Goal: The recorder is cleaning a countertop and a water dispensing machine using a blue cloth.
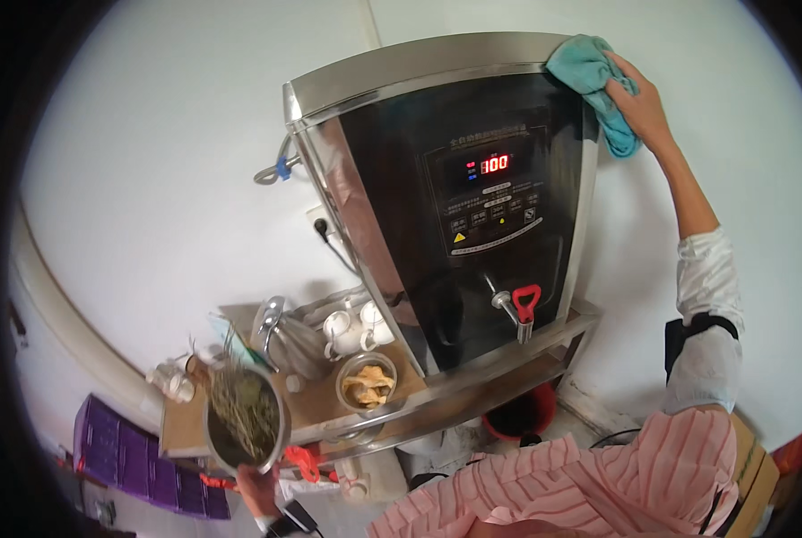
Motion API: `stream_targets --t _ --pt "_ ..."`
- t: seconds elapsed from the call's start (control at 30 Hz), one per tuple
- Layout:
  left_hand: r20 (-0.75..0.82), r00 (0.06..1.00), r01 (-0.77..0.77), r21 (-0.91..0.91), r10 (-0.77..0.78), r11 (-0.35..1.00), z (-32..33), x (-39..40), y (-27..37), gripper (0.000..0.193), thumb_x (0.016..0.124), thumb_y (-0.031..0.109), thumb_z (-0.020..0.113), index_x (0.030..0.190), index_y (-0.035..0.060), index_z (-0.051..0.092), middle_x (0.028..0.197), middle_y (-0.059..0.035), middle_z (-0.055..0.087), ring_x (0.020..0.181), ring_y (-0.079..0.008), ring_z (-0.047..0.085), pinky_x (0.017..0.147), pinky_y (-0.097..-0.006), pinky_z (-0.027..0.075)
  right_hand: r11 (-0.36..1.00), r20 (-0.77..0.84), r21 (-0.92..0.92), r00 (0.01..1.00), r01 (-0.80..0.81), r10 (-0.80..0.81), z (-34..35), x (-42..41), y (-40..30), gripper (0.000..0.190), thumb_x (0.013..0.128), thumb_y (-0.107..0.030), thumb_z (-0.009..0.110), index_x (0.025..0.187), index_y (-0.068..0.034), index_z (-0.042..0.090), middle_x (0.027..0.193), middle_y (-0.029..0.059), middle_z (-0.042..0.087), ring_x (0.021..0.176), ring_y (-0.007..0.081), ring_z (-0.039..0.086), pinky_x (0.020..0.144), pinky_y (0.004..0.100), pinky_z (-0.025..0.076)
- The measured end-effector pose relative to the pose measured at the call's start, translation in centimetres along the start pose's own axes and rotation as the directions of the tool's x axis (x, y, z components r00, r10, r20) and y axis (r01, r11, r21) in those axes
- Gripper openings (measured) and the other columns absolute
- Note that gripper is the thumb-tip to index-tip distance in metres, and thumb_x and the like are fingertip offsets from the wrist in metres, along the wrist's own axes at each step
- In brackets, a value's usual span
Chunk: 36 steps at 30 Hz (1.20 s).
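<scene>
My right hand (639, 111) grips a teal cloth (586, 67) and presses it on the upper right corner of a water boiler (401, 168). The boiler has a steel top, a black front panel with a lit red display (495, 164), and a tap with a red handle (526, 304). At the lower left, my left hand (258, 492) is at the near side of a metal bowl (281, 430) holding dried herb stalks (243, 410). Its fingers are partly hidden and blurred, so whether it grips the bowl or rests by it is unclear.
On the wooden-topped stand (310, 403) are a bowl of dried yellowish pieces (369, 382), white lidded cups (344, 329) and a metal-topped jug (276, 329). A black plug (321, 228) sits in a wall socket. Below are a red bucket (538, 407), a plastic jug (374, 477) and a purple crate (138, 460).
</scene>
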State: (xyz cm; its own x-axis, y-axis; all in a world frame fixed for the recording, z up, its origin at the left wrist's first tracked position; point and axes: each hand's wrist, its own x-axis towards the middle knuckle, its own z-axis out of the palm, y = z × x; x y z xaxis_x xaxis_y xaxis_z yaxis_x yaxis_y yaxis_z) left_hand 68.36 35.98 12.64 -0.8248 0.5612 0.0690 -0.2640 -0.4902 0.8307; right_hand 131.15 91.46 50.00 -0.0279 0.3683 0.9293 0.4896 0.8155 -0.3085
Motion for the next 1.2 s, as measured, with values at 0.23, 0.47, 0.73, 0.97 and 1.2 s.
stream_targets --t 0.23,0.47,0.73,0.97,1.2 --pt "0.056 0.938 0.333 0.126 -0.342 0.935 17.6 2.5 14.4 0.049 0.078 0.017 0.039 0.116 -0.0124 0.04 0.097 -0.0315 0.058 0.08 -0.0431 0.063 0.061 -0.0385 0.061 0.998 0.023 0.04 0.999 -0.042 0.042 0.2 -2.2 1.3 0.048 0.082 -0.027 0.058 0.127 -0.011 0.054 0.123 0.0134 0.057 0.113 0.0257 0.054 0.096 0.0312 0.04" --pt "0.273 0.957 0.029 0.242 -0.097 0.97 37.4 2.3 24.8 0.039 0.075 0.008 0.042 0.105 -0.0164 0.048 0.099 -0.0224 0.058 0.094 -0.0407 0.059 0.074 -0.0329 0.061 0.995 0.076 0.102 0.997 -0.022 0.014 0.7 -5.0 2.5 0.045 0.081 -0.021 0.059 0.124 -0.01 0.055 0.112 0.0124 0.059 0.105 0.0253 0.056 0.092 0.0325 0.042" --pt "0.595 0.785 -0.046 0.337 -0.175 0.94 55.4 1.5 27.3 0.041 0.084 0.013 0.041 0.106 -0.0219 0.046 0.107 -0.038 0.051 0.101 -0.0417 0.057 0.083 -0.0307 0.057 0.984 0.145 0.16 0.984 0.076 -0.099 -0.1 -10.0 2.8 0.039 0.076 -0.013 0.06 0.115 -0.008 0.059 0.103 0.0128 0.059 0.094 0.0275 0.059 0.084 0.0329 0.046" --pt "0.652 0.723 -0.097 0.422 -0.227 0.901 67.2 1.4 21.5 0.05 0.095 0.022 0.037 0.123 -0.0193 0.033 0.114 -0.0356 0.05 0.101 -0.0381 0.058 0.08 -0.0298 0.058 0.984 0.305 0.092 0.936 0.155 -0.176 -2.0 -16.0 2.4 0.036 0.073 -0.013 0.06 0.109 -0.009 0.062 0.101 0.014 0.058 0.093 0.0318 0.056 0.081 0.0382 0.046" --pt "0.684 0.707 -0.174 0.414 -0.18 0.893 74.3 0.8 17.3 0.047 0.095 0.02 0.035 0.12 -0.0196 0.031 0.109 -0.0408 0.05 0.099 -0.0391 0.061 0.08 -0.032 0.057 0.979 0.416 0.158 0.89 0.133 -0.188 -5.0 -21.2 1.1 0.033 0.072 -0.012 0.063 0.105 -0.012 0.066 0.103 0.0159 0.058 0.094 0.0333 0.056 0.083 0.0388 0.046"
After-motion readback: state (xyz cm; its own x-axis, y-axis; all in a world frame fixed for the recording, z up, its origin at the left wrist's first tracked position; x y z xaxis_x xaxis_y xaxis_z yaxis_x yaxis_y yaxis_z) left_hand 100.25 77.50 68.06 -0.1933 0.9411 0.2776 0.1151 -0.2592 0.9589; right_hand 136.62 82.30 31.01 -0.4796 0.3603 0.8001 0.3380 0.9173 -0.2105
